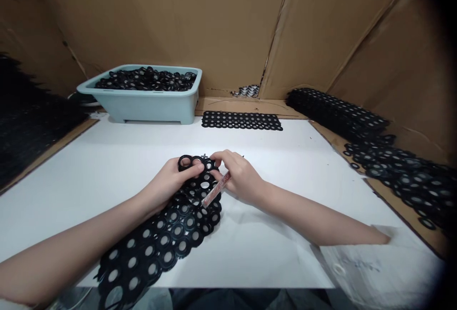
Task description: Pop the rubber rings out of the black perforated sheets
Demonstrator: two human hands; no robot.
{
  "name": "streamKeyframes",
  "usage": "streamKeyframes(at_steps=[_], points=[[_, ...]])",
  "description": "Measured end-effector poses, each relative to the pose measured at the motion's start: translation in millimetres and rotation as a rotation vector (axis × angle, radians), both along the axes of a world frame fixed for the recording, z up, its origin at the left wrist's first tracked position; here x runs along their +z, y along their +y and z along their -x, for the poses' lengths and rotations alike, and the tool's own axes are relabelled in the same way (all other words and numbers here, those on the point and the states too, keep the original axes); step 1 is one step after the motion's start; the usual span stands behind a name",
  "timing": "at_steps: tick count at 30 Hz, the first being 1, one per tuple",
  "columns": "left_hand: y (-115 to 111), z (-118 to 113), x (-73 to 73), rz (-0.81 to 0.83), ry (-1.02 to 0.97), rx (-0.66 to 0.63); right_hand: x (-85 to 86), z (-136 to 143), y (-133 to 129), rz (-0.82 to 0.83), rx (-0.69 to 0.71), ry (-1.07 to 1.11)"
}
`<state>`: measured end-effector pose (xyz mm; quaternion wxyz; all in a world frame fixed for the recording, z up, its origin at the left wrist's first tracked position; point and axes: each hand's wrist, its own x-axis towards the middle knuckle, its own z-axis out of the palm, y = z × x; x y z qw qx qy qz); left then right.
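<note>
A flexible black sheet of joined rings [164, 240] runs from the table's front edge up to both hands. Its upper end is lifted and folded over. My left hand [174, 176] is closed on that end, thumb on top and a finger under the rings. My right hand [238, 174] is closed around a slim clear-handled tool [216, 189] with reddish print, slanting down to the left across the sheet. The tool's kind cannot be made out. Right fingertips and thumb also pinch the sheet's upper right corner. Small bits at the fingertips are too tiny to name.
A light blue tub [153, 105] full of black rings stands at the back left. A flat ring sheet [242, 120] lies at the back of the white table [285, 153]. Stacked ring sheets [335, 112] and loose ones line the right side. Cardboard walls [221, 29] enclose the back.
</note>
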<state>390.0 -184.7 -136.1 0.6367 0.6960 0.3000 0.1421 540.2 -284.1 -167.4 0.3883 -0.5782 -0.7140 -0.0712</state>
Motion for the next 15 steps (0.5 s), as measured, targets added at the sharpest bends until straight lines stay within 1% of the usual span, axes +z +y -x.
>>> streamKeyframes(at_steps=[2, 4, 5, 7, 9, 10, 12, 14, 15], points=[[0, 0, -0.4, -0.025, 0.005, -0.043, 0.1, 1, -1, 0.006, 0.036, -0.093], [0, 0, 0.9, -0.083, 0.000, -0.109, 2.1, 4, -2, 0.041, 0.040, -0.101], [0, -1, 2.2, -0.122, -0.002, -0.146, 4.2, 6, -3, 0.063, 0.026, -0.042], [1, -1, 5.3, -0.200, 0.010, -0.192, 11.6, 7, -2, 0.074, -0.027, 0.201], [4, 0, 7.2, -0.252, 0.040, -0.177, 22.8, -3, 2, -0.023, -0.112, 0.500], [6, 1, 7.1, -0.262, 0.055, -0.147, 29.6, -13, 4, -0.119, -0.170, 0.625], [13, 2, 3.9, -0.247, 0.088, -0.084, 44.1, -47, 3, -0.350, -0.310, 0.803], [22, 1, -2.6, -0.188, 0.116, -0.020, 57.3, -94, -11, -0.514, -0.464, 0.958], [26, 0, -6.5, -0.160, 0.129, -0.023, 62.5, -119, -24, -0.599, -0.583, 1.037]])
